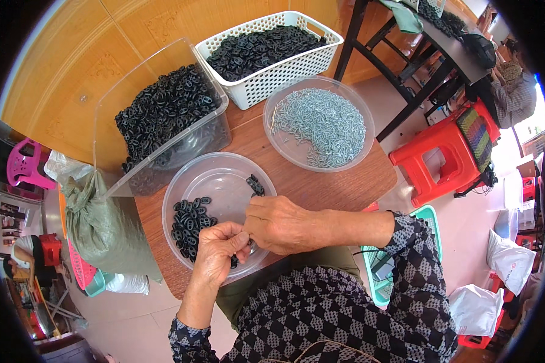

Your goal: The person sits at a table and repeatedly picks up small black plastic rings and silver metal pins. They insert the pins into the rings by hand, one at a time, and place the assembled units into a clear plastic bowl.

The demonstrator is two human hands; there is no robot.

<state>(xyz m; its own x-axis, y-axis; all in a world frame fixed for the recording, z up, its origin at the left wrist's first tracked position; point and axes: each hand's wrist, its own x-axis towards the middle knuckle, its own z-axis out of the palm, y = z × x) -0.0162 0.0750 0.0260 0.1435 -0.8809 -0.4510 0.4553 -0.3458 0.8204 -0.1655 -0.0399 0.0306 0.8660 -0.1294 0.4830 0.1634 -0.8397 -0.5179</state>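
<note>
A clear round tub (174,175) sits near me on the wooden table, with small black oval plastic pieces (192,225) with holes heaped along its left side. My left hand (219,247) is closed in a pinch over the tub's near part, its fingertips meeting those of my right hand. My right hand (277,224) is closed too, knuckles up. Whatever the fingers pinch is hidden. Just beyond the right hand's knuckles a short row of black pieces (256,185) shows; I cannot tell whether that hand holds it.
Beyond stand a clear bin (203,130) and a white perforated basket (261,91), both full of black pieces. A shallow round tub (278,148) holds silvery screws. A red stool (433,163) and green basket (431,219) are at right, a green sack (106,224) at left.
</note>
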